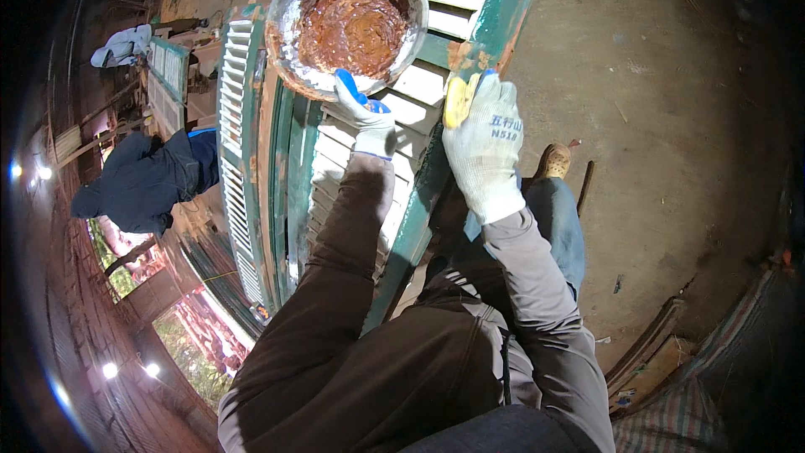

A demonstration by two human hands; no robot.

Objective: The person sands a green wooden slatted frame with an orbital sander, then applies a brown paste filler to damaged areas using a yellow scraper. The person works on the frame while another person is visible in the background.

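Observation:
My left hand (373, 124), in a white glove with blue on the fingers, grips the near rim of a round bowl (289, 33). Thick reddish-brown paste (356, 29) fills its middle and smears its wall. In the other white glove, my right hand (485, 134) closes around a small yellow piece (459, 101), perhaps a putty spreader; its far end is partly hidden. That hand is at the green edge rail of a louvered shutter (503, 13), beside patches of brown paste on the wood. White slats run under the bowl and my left forearm.
More green-framed shutters (237, 75) stand on edge to the left. Beyond them a person in dark clothing (142, 180) bends over. Brown floor (637, 117) spreads to the right, with a thin dark stick (586, 189) by my foot. A striped cloth (671, 419) lies at lower right.

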